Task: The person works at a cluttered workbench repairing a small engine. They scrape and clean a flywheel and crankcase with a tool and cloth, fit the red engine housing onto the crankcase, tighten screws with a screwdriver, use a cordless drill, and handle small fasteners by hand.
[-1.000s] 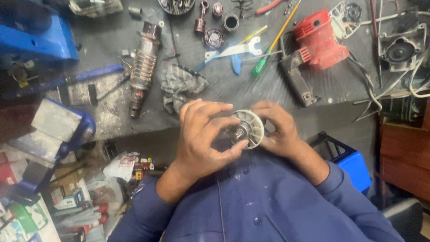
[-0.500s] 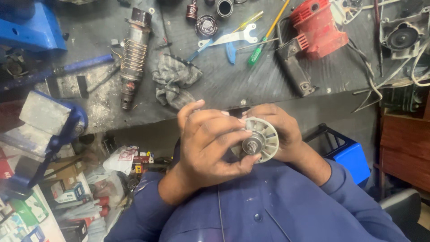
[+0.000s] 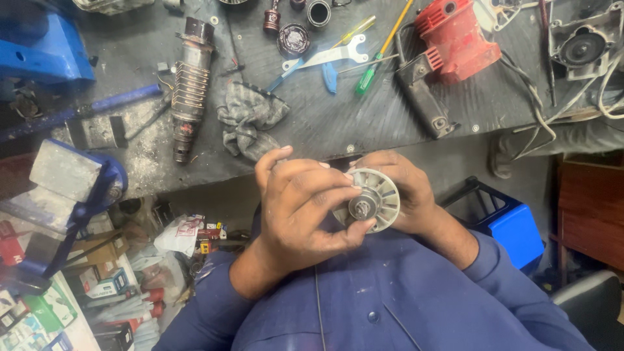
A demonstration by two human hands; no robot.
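Head view shows the left hand point(image 3: 305, 208) and right hand point(image 3: 400, 192) closed on a grey motor cooling fan point(image 3: 368, 200) pinched between their fingertips, held unsupported beyond the workbench point(image 3: 364, 123) edge; loosened grip risks dropping it.

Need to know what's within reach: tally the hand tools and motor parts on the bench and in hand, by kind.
Screwdrivers: 2 (green-handled, yellow-handled)
Flat spanner: 1
Armatures: 2 (armature on bench, fan-end armature held by left hand and right hand)
Total: 5
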